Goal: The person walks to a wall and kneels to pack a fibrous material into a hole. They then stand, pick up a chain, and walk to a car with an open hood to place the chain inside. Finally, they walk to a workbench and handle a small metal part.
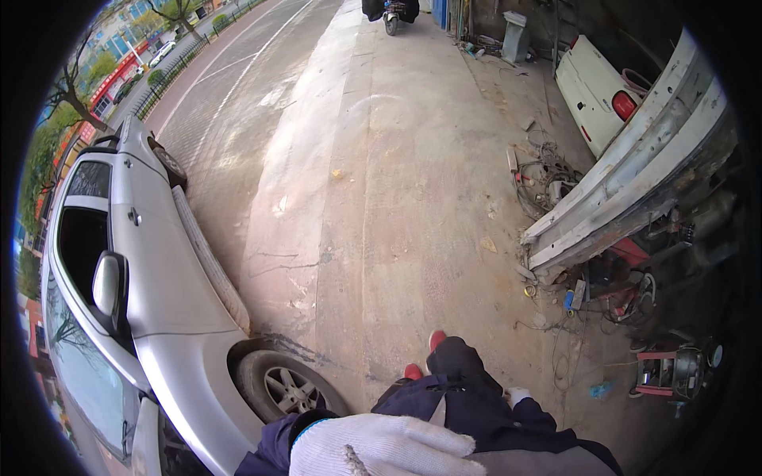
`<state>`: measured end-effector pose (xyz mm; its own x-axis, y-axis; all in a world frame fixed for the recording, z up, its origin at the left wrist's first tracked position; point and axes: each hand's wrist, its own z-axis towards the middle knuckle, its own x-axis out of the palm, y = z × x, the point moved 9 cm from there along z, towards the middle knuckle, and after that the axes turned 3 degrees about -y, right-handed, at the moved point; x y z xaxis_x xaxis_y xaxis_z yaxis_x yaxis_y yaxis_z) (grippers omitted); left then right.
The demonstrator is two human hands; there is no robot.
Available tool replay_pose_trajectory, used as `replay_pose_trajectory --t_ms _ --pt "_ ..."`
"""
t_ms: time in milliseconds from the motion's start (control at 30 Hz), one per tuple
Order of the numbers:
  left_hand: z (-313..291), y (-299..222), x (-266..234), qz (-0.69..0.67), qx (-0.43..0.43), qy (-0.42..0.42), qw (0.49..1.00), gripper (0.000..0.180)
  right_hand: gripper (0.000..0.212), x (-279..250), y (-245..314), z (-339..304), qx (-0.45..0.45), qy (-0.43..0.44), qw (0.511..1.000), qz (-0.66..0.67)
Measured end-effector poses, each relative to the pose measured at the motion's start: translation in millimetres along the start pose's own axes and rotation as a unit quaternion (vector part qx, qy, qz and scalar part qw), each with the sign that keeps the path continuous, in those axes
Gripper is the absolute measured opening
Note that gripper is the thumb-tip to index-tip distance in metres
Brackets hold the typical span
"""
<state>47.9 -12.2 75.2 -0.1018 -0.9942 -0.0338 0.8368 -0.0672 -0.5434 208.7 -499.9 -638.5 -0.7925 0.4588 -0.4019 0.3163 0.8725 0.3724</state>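
Ground (397, 198): runs wide ahead between silver car (178, 262) and pale metal post (619, 194).
Left hand (373, 444): gloved, cut off below, near the car's front wheel (292, 389); its grip can't be told.
Right hand (518, 394): small, partly behind its sleeve (540, 420); can't tell if wide or narrow.
In the way: messy wires (549, 170) by the post.

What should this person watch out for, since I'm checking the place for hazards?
Tripping: the tangled cables on the ground to the right might catch one of the red shoes if the person steps that way.

Bumping: the silver pickup truck stands close on the left, so the gloved left hand or its sleeve could knock the front fender, or the protruding side mirror farther along.
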Motion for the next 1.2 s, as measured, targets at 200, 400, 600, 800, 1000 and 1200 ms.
replay_pose_trajectory --t_ms 200,400,600,800,1000,1200 --pt "35.9 117.8 -136.6 -0.022 -0.021 0.034 0.999 0.03 0.021 11.9 124.7 130.6 0.13 0.055 0.962 0.235" --pt "112.8 205.7 -263.5 0.035 -0.08 0.038 0.995 0.03 0.017 -34.1 349.6 279.7 0.167 0.18 0.86 0.447" --pt "162.7 272.9 -385.0 0.07 -0.077 -0.009 0.995 0.031 0.019 -155.9 656.9 325.1 -0.056 -0.028 0.964 0.257" --pt "181.5 367.7 -527.2 0.018 -0.042 -0.062 0.997 0.03 0.021 -189.9 766.7 387.4 -0.037 -0.067 0.967 0.242" --pt "229.2 432.0 -680.9 0.003 -0.007 -0.068 0.998 0.03 0.031 -180.8 745.6 418.3 0.131 0.009 0.987 0.091" --pt "279.3 502.8 -798.4 -0.011 -0.053 -0.041 0.998 0.033 0.043 -177.4 829.1 464.8 0.196 -0.007 0.937 0.288"
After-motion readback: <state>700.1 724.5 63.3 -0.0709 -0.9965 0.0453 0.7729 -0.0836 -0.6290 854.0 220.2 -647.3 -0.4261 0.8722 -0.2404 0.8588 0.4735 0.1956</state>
